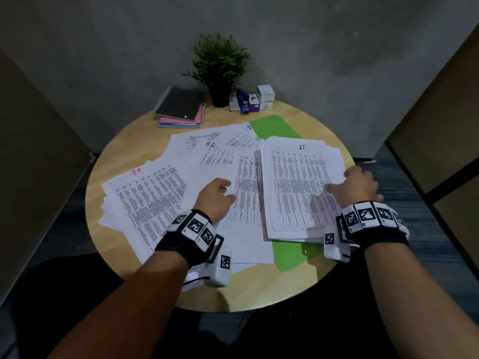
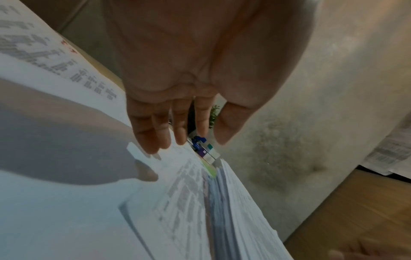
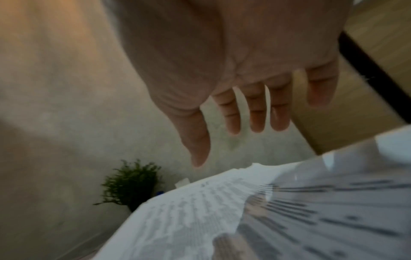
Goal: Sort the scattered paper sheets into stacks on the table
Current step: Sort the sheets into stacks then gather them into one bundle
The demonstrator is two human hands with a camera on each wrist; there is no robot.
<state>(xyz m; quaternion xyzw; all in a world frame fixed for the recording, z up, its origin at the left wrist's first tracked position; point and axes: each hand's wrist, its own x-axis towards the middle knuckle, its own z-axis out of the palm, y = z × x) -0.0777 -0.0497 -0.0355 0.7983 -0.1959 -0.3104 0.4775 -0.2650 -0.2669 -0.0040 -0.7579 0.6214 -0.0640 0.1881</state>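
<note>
The left hand (image 1: 216,196) hovers relaxed, fingers straight, over loose printed sheets (image 1: 153,200) mid-bench. The right hand (image 1: 359,187), also released, rests at the right edge of the thick stack (image 1: 298,185), likely squaring it on the green folder (image 1: 274,126); other sheets fan leftward across the round bench (image 1: 298,281).

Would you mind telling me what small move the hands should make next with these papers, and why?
Probably lower both open hands to square the IT-marked stack: the left hand and right hand flank it, holding nothing, and its sheet edges look fanned over the green folder.
</note>
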